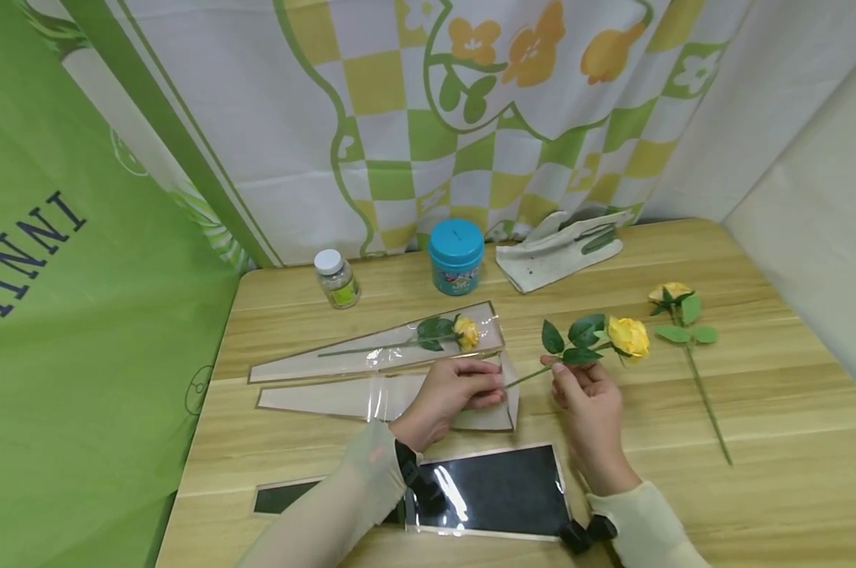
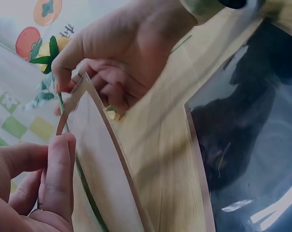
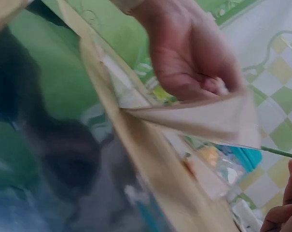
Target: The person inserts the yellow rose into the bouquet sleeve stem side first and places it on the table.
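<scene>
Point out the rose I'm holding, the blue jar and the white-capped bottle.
Held rose (image 1: 629, 338): head view, on its yellow bloom.
Blue jar (image 1: 456, 254): head view, on its lid.
White-capped bottle (image 1: 338, 279): head view, on its body.

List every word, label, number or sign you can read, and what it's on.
"NNI" on the green cloth; letters before it unclear.
Label on blue tub: too small to read.
Label on jar: too small to read.
Dark marks on patterned curtain: too blurred.

We see bright, even light in the head view, with glare streaking the near black wrapper (image 1: 495, 491) and pale wrapper (image 1: 360, 397); both wrist views look dimmer, softer.
</scene>
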Motion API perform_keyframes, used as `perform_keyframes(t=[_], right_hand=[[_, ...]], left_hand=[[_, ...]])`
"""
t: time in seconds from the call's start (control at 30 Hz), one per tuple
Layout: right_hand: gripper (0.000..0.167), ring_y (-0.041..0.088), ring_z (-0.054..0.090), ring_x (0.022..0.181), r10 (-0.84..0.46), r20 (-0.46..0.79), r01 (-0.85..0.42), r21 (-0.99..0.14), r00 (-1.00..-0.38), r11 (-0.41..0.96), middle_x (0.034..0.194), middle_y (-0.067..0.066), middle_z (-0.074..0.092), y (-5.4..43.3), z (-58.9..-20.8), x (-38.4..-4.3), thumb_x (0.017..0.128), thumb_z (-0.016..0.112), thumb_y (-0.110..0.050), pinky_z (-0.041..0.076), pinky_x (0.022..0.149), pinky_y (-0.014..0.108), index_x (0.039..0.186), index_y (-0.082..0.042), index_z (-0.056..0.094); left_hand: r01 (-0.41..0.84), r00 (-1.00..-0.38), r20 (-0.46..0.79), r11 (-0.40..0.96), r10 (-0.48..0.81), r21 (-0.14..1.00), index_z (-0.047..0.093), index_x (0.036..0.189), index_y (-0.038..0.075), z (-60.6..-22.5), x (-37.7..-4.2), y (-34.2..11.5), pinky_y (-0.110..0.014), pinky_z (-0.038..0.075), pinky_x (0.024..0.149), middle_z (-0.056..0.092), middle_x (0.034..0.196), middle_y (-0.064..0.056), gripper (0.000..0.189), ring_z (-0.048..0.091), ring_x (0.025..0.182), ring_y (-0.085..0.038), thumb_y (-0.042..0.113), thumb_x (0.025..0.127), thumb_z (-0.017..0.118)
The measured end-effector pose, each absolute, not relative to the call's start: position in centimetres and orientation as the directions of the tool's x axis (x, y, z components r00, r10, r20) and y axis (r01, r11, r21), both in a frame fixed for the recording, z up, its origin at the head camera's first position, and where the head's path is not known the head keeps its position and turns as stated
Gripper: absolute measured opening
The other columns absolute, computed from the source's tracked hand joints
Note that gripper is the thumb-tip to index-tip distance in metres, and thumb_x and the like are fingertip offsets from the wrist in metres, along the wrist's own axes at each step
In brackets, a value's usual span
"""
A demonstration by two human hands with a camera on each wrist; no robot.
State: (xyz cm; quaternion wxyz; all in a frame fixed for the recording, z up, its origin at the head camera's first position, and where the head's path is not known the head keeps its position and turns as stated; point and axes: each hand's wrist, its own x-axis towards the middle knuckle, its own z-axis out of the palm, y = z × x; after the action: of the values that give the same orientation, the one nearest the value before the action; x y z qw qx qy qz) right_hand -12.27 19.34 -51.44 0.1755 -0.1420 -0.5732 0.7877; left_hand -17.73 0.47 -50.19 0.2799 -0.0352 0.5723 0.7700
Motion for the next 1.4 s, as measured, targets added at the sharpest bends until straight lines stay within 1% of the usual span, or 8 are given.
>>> perform_keyframes(t=[0.17, 0.27, 0.37, 0.43, 0.6, 0.83, 1.03, 1.4], right_hand=[[0.026, 0.010, 0.052, 0.070, 0.329, -0.089, -0.028, -0.942, -0.940, -0.334, 0.105, 0.011, 0.073, 18.6, -52.0, -11.9, 0.097, 0.070, -0.006, 0.045, 0.055, 0.021, 0.118, 0.002, 0.058], [0.021, 0.011, 0.052, 0.073, 0.292, -0.099, -0.009, -0.937, -0.951, -0.349, 0.099, 0.006, 0.070, 18.8, -52.1, -11.8, 0.096, 0.072, -0.007, 0.046, 0.057, 0.021, 0.112, 0.001, 0.061], [0.005, 0.012, 0.052, 0.072, 0.277, -0.074, -0.051, -0.906, -0.958, -0.421, 0.086, 0.002, 0.063, 19.3, -52.0, -11.9, 0.097, 0.069, -0.004, 0.043, 0.055, 0.021, 0.099, -0.003, 0.064], [0.007, 0.012, 0.054, 0.072, 0.265, -0.033, -0.109, -0.859, -0.964, -0.500, 0.084, 0.003, 0.061, 19.7, -51.9, -12.0, 0.098, 0.066, -0.001, 0.042, 0.056, 0.020, 0.094, -0.006, 0.064], [0.010, 0.015, 0.062, 0.077, 0.261, 0.065, -0.215, -0.770, -0.963, -0.601, 0.091, 0.005, 0.063, 20.4, -51.8, -12.3, 0.100, 0.062, 0.003, 0.047, 0.058, 0.019, 0.098, -0.007, 0.063], [0.009, 0.015, 0.061, 0.074, 0.322, 0.013, -0.209, -0.784, -0.947, -0.584, 0.094, 0.004, 0.066, 20.5, -51.7, -12.5, 0.098, 0.066, 0.000, 0.047, 0.056, 0.019, 0.093, -0.006, 0.069], [0.008, 0.013, 0.064, 0.073, 0.355, 0.014, -0.204, -0.839, -0.935, -0.504, 0.086, 0.005, 0.067, 20.1, -51.5, -12.2, 0.096, 0.068, 0.004, 0.054, 0.060, 0.019, 0.101, -0.002, 0.069], [0.007, 0.015, 0.066, 0.080, 0.379, 0.001, -0.189, -0.869, -0.925, -0.458, 0.088, 0.004, 0.068, 20.8, -51.0, -12.4, 0.097, 0.068, 0.000, 0.053, 0.061, 0.020, 0.104, 0.000, 0.068]], left_hand=[[-0.468, -0.849, -0.370, -0.210, 0.378, 0.858, 0.073, 0.108, -0.006, -50.1, -17.7, 0.4, -0.032, 0.062, 0.081, 0.072, 0.097, -0.019, 0.018, 0.074, 0.079, -0.020, -0.007, 0.090, 0.073], [-0.461, -0.855, -0.362, -0.225, 0.371, 0.858, 0.073, 0.109, -0.006, -50.1, -17.7, 0.2, -0.032, 0.062, 0.080, 0.072, 0.096, -0.019, 0.019, 0.073, 0.078, -0.019, -0.006, 0.090, 0.073], [-0.464, -0.857, -0.364, -0.238, 0.366, 0.853, 0.073, 0.109, -0.006, -50.0, -17.7, -0.1, -0.032, 0.062, 0.080, 0.073, 0.095, -0.019, 0.018, 0.073, 0.079, -0.019, -0.004, 0.090, 0.074], [-0.466, -0.857, -0.367, -0.242, 0.360, 0.851, 0.073, 0.109, -0.005, -49.9, -17.7, -0.3, -0.032, 0.062, 0.080, 0.073, 0.095, -0.019, 0.018, 0.073, 0.079, -0.020, -0.003, 0.091, 0.074], [-0.461, -0.860, -0.361, -0.247, 0.361, 0.852, 0.073, 0.109, -0.005, -49.8, -17.8, -0.7, -0.033, 0.062, 0.080, 0.073, 0.096, -0.021, 0.018, 0.074, 0.079, -0.021, -0.003, 0.091, 0.074], [-0.463, -0.860, -0.360, -0.257, 0.360, 0.848, 0.074, 0.109, -0.005, -50.1, -17.8, -0.7, -0.034, 0.062, 0.081, 0.073, 0.096, -0.021, 0.018, 0.074, 0.080, -0.022, -0.004, 0.091, 0.074], [-0.466, -0.858, -0.365, -0.250, 0.362, 0.849, 0.074, 0.108, -0.004, -50.0, -17.8, -0.4, -0.034, 0.062, 0.080, 0.072, 0.097, -0.019, 0.018, 0.074, 0.079, -0.021, -0.003, 0.090, 0.075], [-0.471, -0.862, -0.378, -0.255, 0.337, 0.845, 0.074, 0.105, -0.006, -50.4, -17.7, -0.6, -0.032, 0.062, 0.079, 0.072, 0.095, -0.019, 0.016, 0.074, 0.077, -0.021, -0.009, 0.089, 0.072]])
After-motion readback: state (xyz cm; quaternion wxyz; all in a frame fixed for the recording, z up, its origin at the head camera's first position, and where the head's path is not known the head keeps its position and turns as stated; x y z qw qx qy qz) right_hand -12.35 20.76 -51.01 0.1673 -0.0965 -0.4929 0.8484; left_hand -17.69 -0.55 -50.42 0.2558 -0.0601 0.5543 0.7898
